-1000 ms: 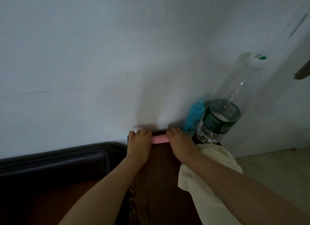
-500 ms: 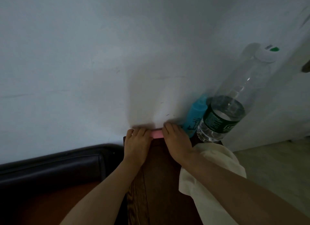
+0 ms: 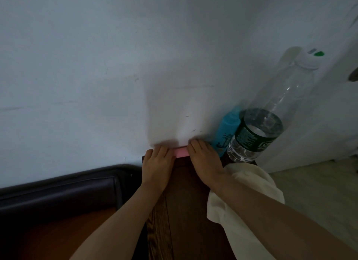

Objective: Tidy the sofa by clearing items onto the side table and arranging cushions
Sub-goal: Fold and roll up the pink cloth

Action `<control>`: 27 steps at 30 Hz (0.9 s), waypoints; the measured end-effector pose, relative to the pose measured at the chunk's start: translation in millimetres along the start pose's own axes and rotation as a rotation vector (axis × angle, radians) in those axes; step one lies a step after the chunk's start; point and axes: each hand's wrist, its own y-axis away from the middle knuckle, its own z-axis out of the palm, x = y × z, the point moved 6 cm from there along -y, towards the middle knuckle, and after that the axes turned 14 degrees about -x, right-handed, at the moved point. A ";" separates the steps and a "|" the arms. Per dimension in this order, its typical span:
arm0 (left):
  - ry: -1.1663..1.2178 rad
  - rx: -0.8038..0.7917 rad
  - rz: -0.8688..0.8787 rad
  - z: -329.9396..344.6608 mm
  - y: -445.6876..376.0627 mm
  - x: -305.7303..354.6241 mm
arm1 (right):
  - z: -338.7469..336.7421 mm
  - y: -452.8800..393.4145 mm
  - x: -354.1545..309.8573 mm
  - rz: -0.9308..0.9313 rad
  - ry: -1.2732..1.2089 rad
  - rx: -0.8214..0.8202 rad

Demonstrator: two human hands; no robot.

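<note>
Head view is showing left hand [image 3: 157, 164] and right hand [image 3: 205, 161] both grasping a pink object [image 3: 181, 151] at the side table's [image 3: 186, 211] far edge.

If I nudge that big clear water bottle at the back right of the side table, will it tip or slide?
The clear water bottle is tall and narrow, so a push near its white cap would probably tip it. Water fills only the lower part, so a low nudge would more likely slide it. It stands close beside the blue bottle and could knock it.
</note>
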 end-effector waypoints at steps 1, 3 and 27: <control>-0.010 -0.015 0.011 -0.6 1.6 -0.2 | 0.1 1.2 -0.4 -0.003 0.004 -0.002; -0.023 -0.043 0.019 -2.4 1.9 -0.6 | 0.8 2.4 0.0 -0.004 0.005 -0.017; -0.249 -0.425 0.029 -48.3 56.6 6.1 | -34.8 48.1 -20.3 -0.094 0.090 -0.280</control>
